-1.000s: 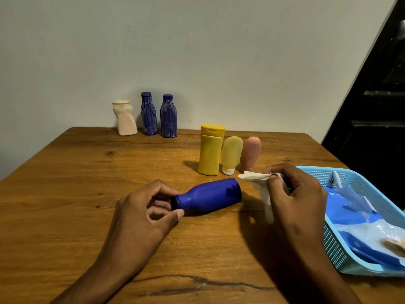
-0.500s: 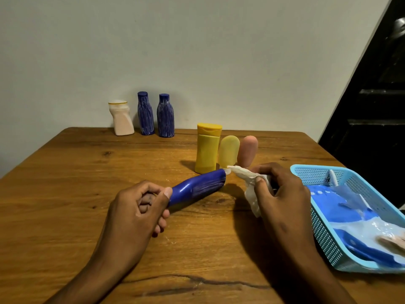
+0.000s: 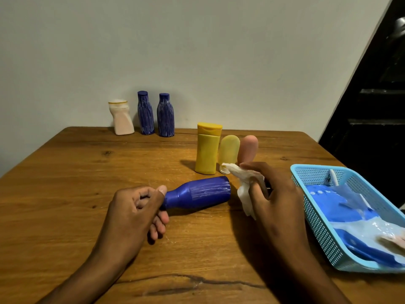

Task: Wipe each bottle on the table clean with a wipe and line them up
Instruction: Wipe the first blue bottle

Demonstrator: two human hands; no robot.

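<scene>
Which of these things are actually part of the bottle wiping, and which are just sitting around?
Part of the job:
blue bottle, held by left hand
wipe, in right hand
two striped bottles
white bottle
yellow bottle
two tubes

Lying about:
blue basket

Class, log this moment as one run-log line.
left hand: grips blue bottle by neck, lying sideways | right hand: holds white wipe beside bottle base | stage: wiping

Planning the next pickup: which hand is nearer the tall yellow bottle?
Right. The right hand, holding the wipe, sits just in front of the yellow bottle; the left hand is farther back-left.
</scene>
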